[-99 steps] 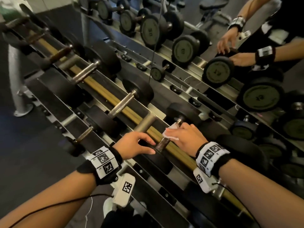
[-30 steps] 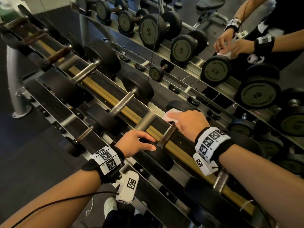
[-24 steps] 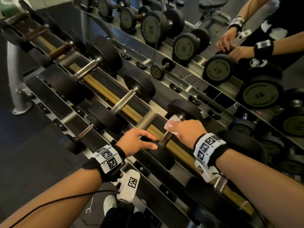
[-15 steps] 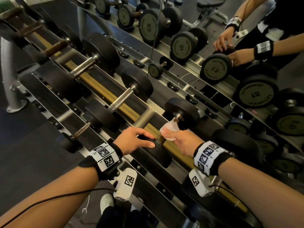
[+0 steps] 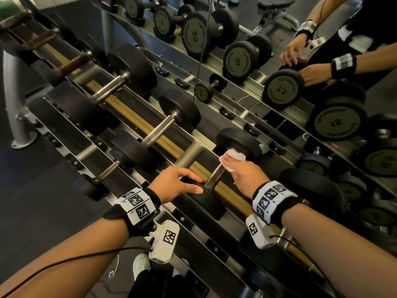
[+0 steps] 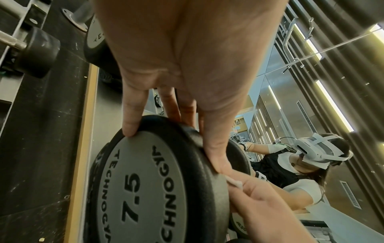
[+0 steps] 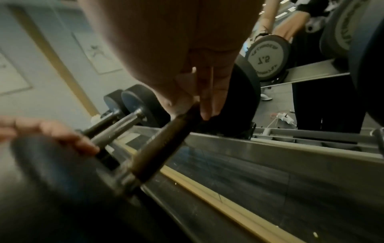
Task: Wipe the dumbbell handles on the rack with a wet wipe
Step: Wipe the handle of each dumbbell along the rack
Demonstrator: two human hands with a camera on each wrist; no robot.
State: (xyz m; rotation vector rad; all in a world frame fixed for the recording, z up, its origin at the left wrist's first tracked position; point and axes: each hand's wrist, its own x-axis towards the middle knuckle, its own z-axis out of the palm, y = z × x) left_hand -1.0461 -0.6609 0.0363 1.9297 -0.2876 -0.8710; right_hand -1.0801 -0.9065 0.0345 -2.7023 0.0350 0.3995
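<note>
The 7.5 dumbbell [image 5: 217, 168] lies across the rack [image 5: 137, 117] rails nearest you: black rubber heads w/ grey end plate, dark rust-brown handle [image 5: 216, 176]. Vs. 0.5 s ago, your R hand [image 5: 247, 173] and the white wet wipe [image 5: 233, 157] sit further up the handle, close to the far head; L hand unchanged. L hand [image 5: 176, 183] grips the near head's rim, fingers curled over it, while R hand's fingers wrap the wipe round the handle's far end.

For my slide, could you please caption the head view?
Right hand wipes dumbbell handle with wet wipe; left hand steadies it.
</note>
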